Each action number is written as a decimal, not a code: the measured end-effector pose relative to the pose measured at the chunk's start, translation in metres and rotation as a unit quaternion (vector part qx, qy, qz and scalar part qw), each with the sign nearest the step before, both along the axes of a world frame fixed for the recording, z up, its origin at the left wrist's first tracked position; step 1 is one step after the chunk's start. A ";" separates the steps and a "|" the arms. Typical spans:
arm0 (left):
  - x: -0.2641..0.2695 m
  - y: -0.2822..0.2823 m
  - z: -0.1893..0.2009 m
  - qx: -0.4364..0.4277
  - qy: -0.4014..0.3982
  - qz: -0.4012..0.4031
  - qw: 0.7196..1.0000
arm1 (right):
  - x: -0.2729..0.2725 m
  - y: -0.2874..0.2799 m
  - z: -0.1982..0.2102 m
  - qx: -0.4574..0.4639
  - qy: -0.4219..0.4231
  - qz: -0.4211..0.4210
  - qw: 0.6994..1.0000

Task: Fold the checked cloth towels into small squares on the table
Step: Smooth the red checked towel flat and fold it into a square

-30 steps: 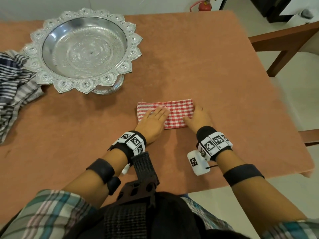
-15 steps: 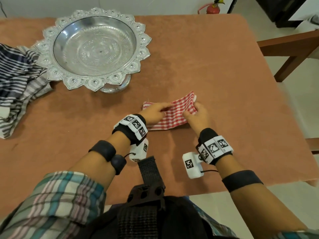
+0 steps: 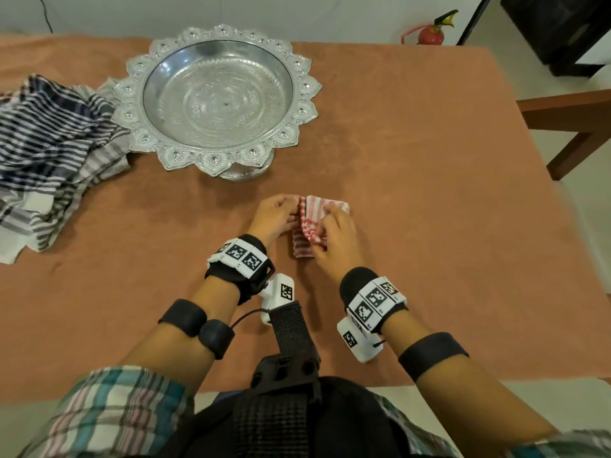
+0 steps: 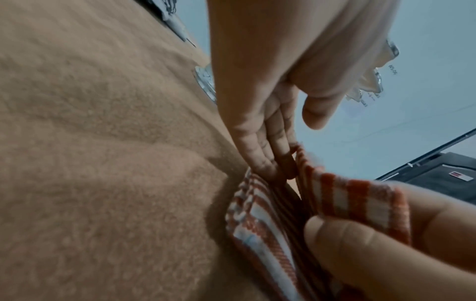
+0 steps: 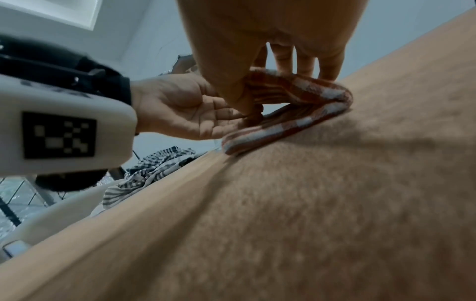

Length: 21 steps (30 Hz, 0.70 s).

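The red-and-white checked towel [image 3: 309,226] is thin woven cotton, soft and limp, doubled into a narrow strip with its top flap half lifted. It lies on the table [image 3: 429,160] in front of me, between my two hands. My right hand [image 3: 334,239] pinches the raised flap, thumb under and fingers over the hemmed edge. My left hand [image 3: 276,216] lies with fingers [image 4: 260,154] straight and together, their tips tucked into the crease between the layers, holding the lower layer down.

The tabletop wears a fuzzy, felt-like brown covering, slightly rumpled near my wrists. Beyond the towel stands one embossed silver pedestal tray [image 3: 218,97], round with a scalloped rim. To its left sits one heap of dark-and-white striped cloths [image 3: 49,143], crumpled; how many are in it I cannot tell. Pale walls and a light floor surround the table, with one red fire extinguisher [image 3: 429,33] in the far corner and wooden furniture [image 3: 568,120] on my right.
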State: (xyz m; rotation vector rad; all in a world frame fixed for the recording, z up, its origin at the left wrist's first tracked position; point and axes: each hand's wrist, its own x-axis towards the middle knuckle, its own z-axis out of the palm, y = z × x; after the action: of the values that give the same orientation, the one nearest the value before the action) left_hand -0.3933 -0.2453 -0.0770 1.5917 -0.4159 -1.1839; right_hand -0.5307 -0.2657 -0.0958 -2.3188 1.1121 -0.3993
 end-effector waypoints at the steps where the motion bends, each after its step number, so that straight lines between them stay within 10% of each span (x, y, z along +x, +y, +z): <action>1: 0.001 -0.001 -0.002 0.005 -0.015 -0.004 1.000 | 0.000 0.001 0.000 -0.010 0.013 0.007 1.000; 9: 0.008 -0.009 -0.001 0.078 -0.374 -0.150 0.912 | 0.004 -0.001 -0.004 -0.010 0.108 0.073 0.991; 18: -0.009 -0.003 0.000 -0.130 -0.473 -0.211 0.845 | -0.010 0.007 -0.009 0.000 0.236 0.168 0.957; 21: -0.011 0.004 -0.008 -0.108 -0.432 -0.243 0.862 | -0.016 0.006 -0.007 -0.007 0.286 0.209 0.935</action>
State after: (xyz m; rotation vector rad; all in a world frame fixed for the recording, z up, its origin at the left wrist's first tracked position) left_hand -0.4045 -0.2413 -0.0851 1.8002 -1.5521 -0.6520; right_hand -0.5463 -0.2599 -0.1030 -2.6723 0.8027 0.4595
